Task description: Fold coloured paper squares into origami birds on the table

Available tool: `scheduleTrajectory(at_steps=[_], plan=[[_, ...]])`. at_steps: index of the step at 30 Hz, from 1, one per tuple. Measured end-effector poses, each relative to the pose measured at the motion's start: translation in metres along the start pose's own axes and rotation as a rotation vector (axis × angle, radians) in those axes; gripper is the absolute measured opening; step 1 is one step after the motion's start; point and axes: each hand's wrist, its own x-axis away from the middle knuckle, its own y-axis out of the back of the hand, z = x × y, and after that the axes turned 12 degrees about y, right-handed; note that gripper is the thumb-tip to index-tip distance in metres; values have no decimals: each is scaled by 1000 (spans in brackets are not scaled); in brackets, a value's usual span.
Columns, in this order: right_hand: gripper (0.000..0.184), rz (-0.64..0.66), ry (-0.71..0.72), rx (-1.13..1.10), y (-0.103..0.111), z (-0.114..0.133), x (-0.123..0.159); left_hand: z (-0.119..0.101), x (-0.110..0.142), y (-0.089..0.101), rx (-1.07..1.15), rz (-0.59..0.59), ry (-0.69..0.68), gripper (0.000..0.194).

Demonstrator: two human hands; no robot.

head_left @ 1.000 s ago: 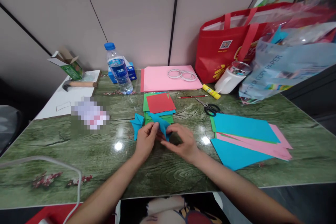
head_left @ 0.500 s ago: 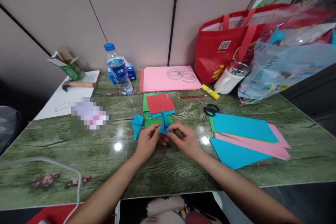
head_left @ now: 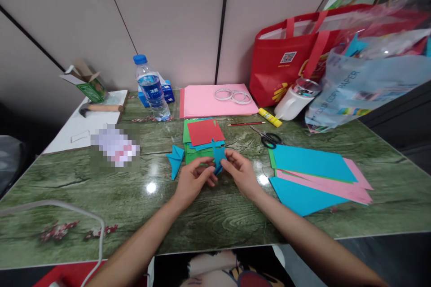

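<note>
A small piece of folded blue paper [head_left: 219, 158] is upright over the front of the coloured paper squares. My right hand [head_left: 241, 174] pinches its right side between thumb and fingers. My left hand [head_left: 192, 181] is at the paper's left edge, its thumb and fingers curved and apart; whether the fingertips touch the paper is hard to make out. Another folded blue paper piece [head_left: 175, 160] lies on the table left of my hands. Behind the held piece lies a stack of green, blue and red squares [head_left: 205, 132].
Blue, green and pink sheets [head_left: 313, 163] lie at the right, with scissors [head_left: 269, 140], a pencil [head_left: 247, 123] and a glue stick [head_left: 270, 117] behind. Farther back stand a water bottle [head_left: 153, 89], white mug [head_left: 294, 102] and red bag [head_left: 272, 63]. A hammer [head_left: 101, 108] lies at the left.
The folded blue paper has turned and shifted slightly to the right, showing a broader face. My left fingers have loosened from it, while my right hand keeps its pinch.
</note>
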Motion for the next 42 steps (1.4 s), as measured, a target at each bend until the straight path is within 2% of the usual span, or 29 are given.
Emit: scheduleTrajectory(at_steps=[5,10,13,16,19,22,27,31,34,39,42], plan=[[21,-15,-1,-14,-1,-4,1,0,1,0,-50,-38,-25,28],[20,-11,1,51,0,-8,2,7,0,1,-126,-65,-167,23],[17,-5,66,142,-1,-8,3,8,0,3,-244,-150,-279,16],[12,54,153,191,-3,-6,4,6,0,5,-323,-244,-368,9],[19,104,178,196,-5,-4,6,2,0,5,-313,-313,-359,5],[22,77,184,277,-7,-5,9,1,1,4,-279,-341,-300,6],[14,-69,189,343,-4,-6,8,2,0,3,-144,-294,-167,14],[6,-12,297,437,-2,0,5,3,-3,4,16,-198,-55,22],[7,-7,378,530,-2,3,5,4,-5,4,84,-158,-17,24],[14,25,399,541,-1,2,4,3,-5,3,138,-47,7,27],[12,47,390,506,0,2,4,2,-5,4,142,-22,8,33]])
